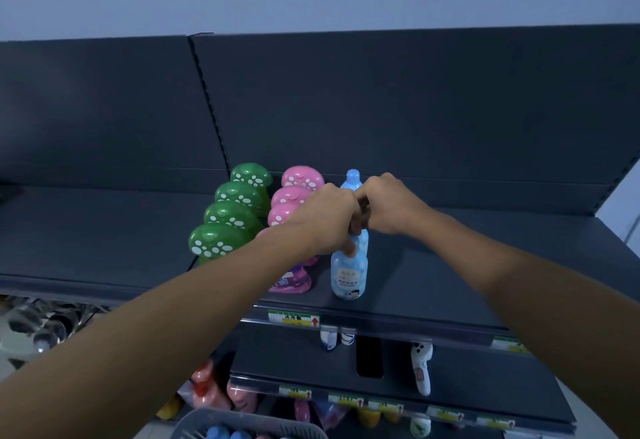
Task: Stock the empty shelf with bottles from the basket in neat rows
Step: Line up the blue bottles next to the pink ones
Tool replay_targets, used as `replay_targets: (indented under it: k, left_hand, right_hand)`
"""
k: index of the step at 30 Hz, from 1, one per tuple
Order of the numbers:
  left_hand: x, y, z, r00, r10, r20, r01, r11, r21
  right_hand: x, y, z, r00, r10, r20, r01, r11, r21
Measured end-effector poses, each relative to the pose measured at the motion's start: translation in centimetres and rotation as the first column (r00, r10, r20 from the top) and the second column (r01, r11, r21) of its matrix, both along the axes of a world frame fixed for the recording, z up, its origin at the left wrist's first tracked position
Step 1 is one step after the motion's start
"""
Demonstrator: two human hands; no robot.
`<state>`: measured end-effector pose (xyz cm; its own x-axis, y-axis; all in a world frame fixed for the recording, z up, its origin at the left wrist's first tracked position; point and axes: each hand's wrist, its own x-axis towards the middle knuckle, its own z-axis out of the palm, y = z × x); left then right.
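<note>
Left hand and right hand both curl tight round the neck of the pale-blue plastic bottle, steadying it upright just right of the pink mushroom-capped bottles, likely squaring a new row.

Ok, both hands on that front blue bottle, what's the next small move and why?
Probably let go: the front blue bottle already stands upright on the shelf, with the left hand and right hand gripping its top. More blue caps sit in the basket.
</note>
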<state>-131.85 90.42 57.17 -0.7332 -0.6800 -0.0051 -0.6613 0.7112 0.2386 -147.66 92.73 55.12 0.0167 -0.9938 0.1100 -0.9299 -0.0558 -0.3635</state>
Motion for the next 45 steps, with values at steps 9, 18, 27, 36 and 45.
replay_targets:
  k: [9, 18, 27, 36, 45]
  left_hand:
    - [0.3, -0.1, -0.6, 1.000, -0.021, -0.006, 0.020, 0.997, -0.071]
    - [0.5, -0.4, -1.1, 0.999, -0.026, -0.026, 0.023, 0.996, -0.086]
    - [3.8, -0.2, 0.0, 0.997, -0.013, -0.074, 0.010, 0.999, -0.053]
    - [13.7, 0.0, 0.4, 0.986, -0.155, -0.055, 0.149, 0.983, -0.111]
    - [24.6, -0.2, -6.8, 0.976, -0.117, 0.183, 0.110, 0.993, 0.045]
  right_hand:
    - [-0.1, -0.6, -0.3, 0.999, -0.026, 0.023, 0.026, 0.999, -0.025]
    - [0.2, -0.4, 0.0, 0.996, -0.067, 0.057, 0.065, 0.997, 0.036]
    - [2.4, 1.3, 2.0, 0.980, -0.171, -0.099, 0.171, 0.985, -0.007]
    - [12.8, 4.0, 2.9, 0.933, -0.311, -0.183, 0.286, 0.947, -0.149]
    - [23.9, 6.8, -5.0, 0.957, -0.284, -0.061, 0.286, 0.958, 0.033]
